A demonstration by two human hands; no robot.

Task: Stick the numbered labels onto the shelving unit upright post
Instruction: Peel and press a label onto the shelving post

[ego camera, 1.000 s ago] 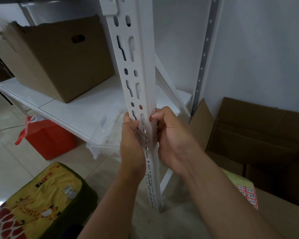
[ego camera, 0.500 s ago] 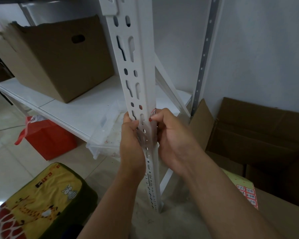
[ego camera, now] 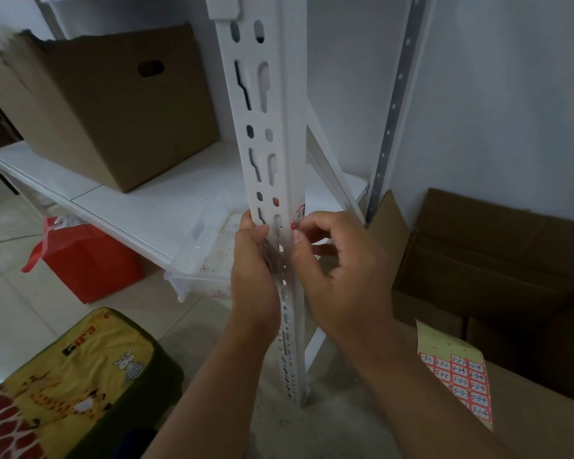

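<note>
The white upright post (ego camera: 272,180) is seen before a white shelf (ego camera: 140,200) carrying a cardboard box (ego camera: 113,104). The post is gripped by the left hand (ego camera: 254,260). A red-edged label (ego camera: 299,215) is pinched against its right edge by the right hand (ego camera: 338,270). The label sheet (ego camera: 458,379) lies on a box at right, well apart.

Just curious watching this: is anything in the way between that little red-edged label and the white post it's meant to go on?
Nothing visible. The label already lies against the post edge, with the right hand pinching its lower end and the left hand gripping the post.
</note>
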